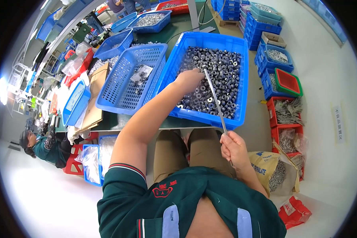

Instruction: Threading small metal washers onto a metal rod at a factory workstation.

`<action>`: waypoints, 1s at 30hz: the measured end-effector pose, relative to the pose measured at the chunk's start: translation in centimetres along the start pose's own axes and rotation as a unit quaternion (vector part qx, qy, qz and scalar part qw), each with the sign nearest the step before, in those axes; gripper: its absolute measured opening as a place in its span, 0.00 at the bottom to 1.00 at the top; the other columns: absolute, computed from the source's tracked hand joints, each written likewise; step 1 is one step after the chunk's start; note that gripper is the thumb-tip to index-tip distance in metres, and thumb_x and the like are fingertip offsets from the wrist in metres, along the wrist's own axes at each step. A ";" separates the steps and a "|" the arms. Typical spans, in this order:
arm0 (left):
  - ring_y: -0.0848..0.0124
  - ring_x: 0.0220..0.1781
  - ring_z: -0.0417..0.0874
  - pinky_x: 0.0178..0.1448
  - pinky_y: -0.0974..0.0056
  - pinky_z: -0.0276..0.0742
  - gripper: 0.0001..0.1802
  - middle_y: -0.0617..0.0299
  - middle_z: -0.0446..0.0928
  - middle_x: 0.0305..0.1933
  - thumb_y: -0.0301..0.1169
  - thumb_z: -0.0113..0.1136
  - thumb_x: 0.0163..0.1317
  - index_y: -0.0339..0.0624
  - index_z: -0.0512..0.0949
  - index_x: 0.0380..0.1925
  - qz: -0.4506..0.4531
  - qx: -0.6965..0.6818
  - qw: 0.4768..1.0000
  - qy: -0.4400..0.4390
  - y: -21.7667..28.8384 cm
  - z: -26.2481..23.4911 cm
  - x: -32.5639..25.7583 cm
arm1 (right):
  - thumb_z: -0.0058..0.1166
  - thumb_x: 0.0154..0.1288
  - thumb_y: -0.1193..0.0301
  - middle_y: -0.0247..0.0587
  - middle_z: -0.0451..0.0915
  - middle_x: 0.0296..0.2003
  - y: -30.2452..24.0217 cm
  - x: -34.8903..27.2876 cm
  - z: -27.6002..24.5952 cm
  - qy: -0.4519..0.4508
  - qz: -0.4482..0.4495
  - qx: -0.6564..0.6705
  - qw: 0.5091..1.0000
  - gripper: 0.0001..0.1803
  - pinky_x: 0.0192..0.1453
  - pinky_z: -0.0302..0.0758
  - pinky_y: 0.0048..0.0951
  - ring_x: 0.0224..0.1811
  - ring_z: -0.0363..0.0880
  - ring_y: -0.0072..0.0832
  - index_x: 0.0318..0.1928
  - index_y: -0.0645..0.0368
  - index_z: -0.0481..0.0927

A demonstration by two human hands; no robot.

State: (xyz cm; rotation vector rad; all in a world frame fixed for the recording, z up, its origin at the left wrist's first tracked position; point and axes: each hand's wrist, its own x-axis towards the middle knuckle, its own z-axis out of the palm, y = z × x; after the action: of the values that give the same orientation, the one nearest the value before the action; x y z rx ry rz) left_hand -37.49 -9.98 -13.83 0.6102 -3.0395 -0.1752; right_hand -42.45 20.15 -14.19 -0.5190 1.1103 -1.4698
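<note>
The left hand (189,79) reaches into the blue bin (242,71) on the desk (119,121), its fingers closed down among the metal rings (218,75), seemingly gathering some. The right hand (234,148) grips a thin rod (215,99) slanting over the bin. Threading rings onto the rod looks to be the step; next calls for lining up ring and tip.

The crate (242,85) under the left hand (188,79) is bright blue and holds dark grey and silver rings (218,75). Left of that crate, a basket (125,85) is blue with a mesh pattern. The rod (215,99) in the right hand (234,148) is silver-grey. Right of that crate, bins (283,119) are red.
</note>
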 end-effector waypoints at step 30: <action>0.81 0.23 0.66 0.21 0.79 0.59 0.06 0.52 0.77 0.37 0.30 0.54 0.62 0.39 0.74 0.36 -0.103 -0.836 0.523 0.130 -0.1 -3.3 -4.2 | 0.43 0.68 0.67 0.29 0.61 0.11 -1.4 -0.5 1.8 -0.056 0.053 0.063 0.995 0.11 0.14 0.54 0.16 0.09 0.55 0.14 0.31 0.60 0.68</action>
State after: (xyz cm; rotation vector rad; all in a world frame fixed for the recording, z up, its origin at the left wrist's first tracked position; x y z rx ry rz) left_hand -33.37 -8.72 -10.64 0.5206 -1.1754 -2.1937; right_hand -41.60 19.90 -12.04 -0.4426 0.9373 -1.3913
